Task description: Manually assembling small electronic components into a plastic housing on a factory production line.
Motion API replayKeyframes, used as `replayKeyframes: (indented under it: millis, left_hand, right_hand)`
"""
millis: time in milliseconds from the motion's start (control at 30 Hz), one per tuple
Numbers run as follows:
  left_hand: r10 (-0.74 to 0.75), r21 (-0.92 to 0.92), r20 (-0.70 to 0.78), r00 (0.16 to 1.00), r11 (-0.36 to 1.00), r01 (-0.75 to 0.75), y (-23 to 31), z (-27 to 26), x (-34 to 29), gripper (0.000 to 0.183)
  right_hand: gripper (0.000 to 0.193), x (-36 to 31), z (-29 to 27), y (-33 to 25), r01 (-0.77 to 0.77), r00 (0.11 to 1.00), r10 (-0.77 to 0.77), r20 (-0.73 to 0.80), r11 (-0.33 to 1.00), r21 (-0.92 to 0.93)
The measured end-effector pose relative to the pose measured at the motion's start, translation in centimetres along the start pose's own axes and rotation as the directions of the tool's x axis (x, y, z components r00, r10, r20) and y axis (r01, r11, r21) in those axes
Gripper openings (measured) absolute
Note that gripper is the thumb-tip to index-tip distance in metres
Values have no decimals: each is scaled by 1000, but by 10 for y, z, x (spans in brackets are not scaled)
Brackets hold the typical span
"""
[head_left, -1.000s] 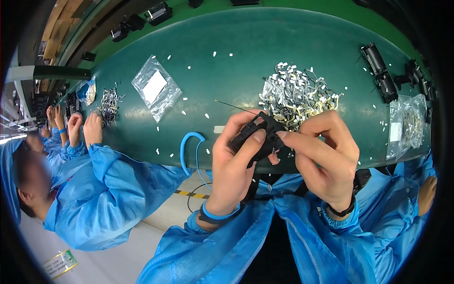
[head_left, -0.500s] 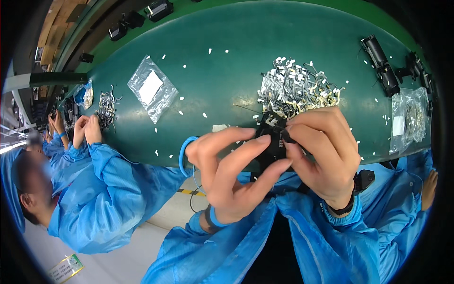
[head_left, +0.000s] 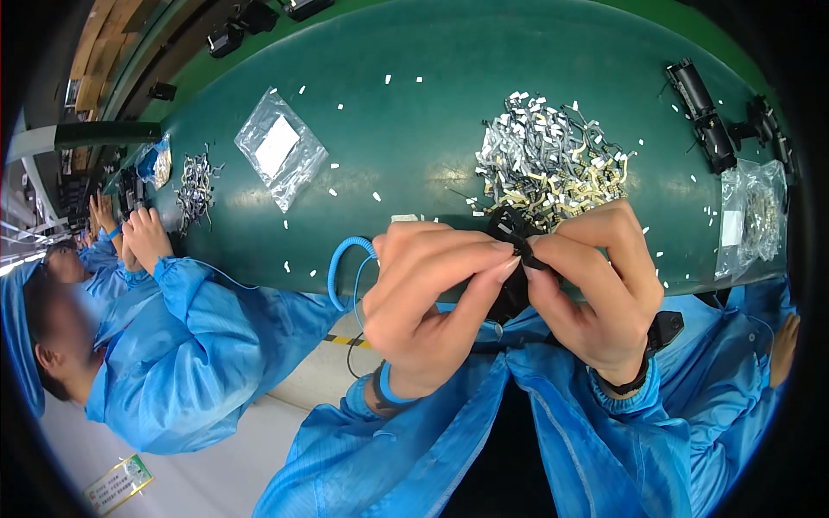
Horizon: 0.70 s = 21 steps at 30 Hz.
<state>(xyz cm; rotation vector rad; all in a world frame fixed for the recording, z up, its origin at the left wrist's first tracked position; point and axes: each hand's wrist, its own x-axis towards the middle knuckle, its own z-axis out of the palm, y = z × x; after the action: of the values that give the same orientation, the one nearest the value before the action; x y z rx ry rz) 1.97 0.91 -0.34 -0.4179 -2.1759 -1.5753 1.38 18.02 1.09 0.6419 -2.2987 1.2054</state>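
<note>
Both hands meet over the table's near edge at a black plastic part (head_left: 509, 223) with an irregular shape. My right hand (head_left: 604, 289) grips it from the right, thumb and fingers closed on its side. My left hand (head_left: 432, 298) is closed in a pinch, its thumb and forefinger tips pressed together against the part's middle; what sits between these tips is too small to make out. The lower portion of the part is dark and partly hidden behind the fingers. Just beyond lies a heap of short cable pieces (head_left: 553, 155), grey and cream with white connectors.
A clear bag with a white label (head_left: 278, 147) lies left of centre; another bag of cables (head_left: 751, 220) lies right. Black cylindrical units (head_left: 701, 112) stand at the far right. A blue coiled cord (head_left: 335, 272) runs beside my left wrist. A co-worker in blue (head_left: 190, 345) sits at left.
My left hand's spread fingers have closed into a pinch on the black part, which has tilted. The view has shifted slightly.
</note>
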Motion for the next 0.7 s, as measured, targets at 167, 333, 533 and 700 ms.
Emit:
replayKeyframes:
  millis: [167, 333, 533, 700]
  left_hand:
    - [-99, -100, 40, 994, 990, 103, -1, 2, -3, 22]
    - [-303, -361, 139, 943, 871, 333, 1, 0, 0, 20]
    - [-501, -375, 235, 833, 744, 553, 7, -1, 5, 21]
    - [-406, -368, 302, 863, 785, 498, 0, -8, 4, 23]
  right_hand:
    - [32, -2, 1, -3, -47, 999, 47, -8, 999, 9]
    - [34, -2, -5, -3, -13, 1000, 13, 23, 1000, -9]
    - [34, -2, -2, 4, 62, 998, -61, 17, 996, -57]
    - [32, -2, -5, 5, 53, 997, -53, 48, 999, -10]
